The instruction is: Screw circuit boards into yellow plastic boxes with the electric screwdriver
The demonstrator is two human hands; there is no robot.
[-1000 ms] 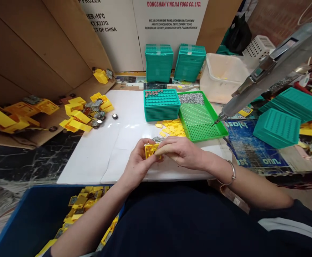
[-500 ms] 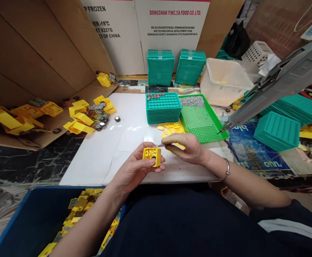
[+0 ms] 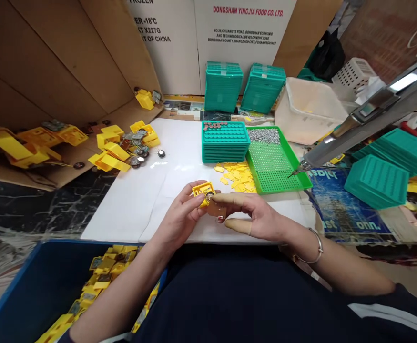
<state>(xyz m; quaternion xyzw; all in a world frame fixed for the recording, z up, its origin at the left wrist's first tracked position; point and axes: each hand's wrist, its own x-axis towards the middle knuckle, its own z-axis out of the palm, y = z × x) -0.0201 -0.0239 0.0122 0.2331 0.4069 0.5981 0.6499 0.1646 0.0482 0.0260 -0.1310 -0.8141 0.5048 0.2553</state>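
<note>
My left hand is closed round a small yellow plastic housing, its open side up, above the white work surface. A round dark part sits at the housing's near right corner, by my left thumb. In my right hand is a small brown circuit board, held just below and right of the housing. Tan covers sheathe the right thumb and forefinger. The forefinger's tip reaches the housing's edge, and the other fingers are partly hidden behind the board.
Flat yellow pieces lie beyond my hands, beside stacked teal trays. A green tray holds small metal screws. An electric screwdriver hangs at right. Yellow housings with wired parts lie left; a blue bin stands below.
My right hand has moved down and turned, bringing the brown board into view beside the housing. The left hand has tilted the housing. The whole view has shifted slightly.
</note>
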